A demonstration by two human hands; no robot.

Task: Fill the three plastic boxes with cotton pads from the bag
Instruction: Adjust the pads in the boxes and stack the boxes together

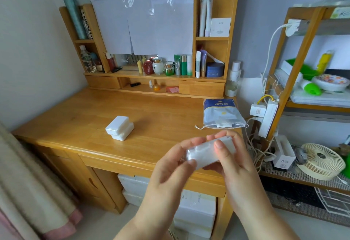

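Both the left hand [170,165] and right hand [231,156] grip one plastic box [210,152] beyond the desk's [79,126] edge; a slip could drop it to the floor.

Wooden worktop [79,118] with shelf hutch [212,31], grey wall [265,21], paper sheets [144,21] taped up, wooden rack [295,59] at right

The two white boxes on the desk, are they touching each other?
Touching. The head view shows the upper white box lying right on top of the lower white box, slightly offset, with no gap between them.
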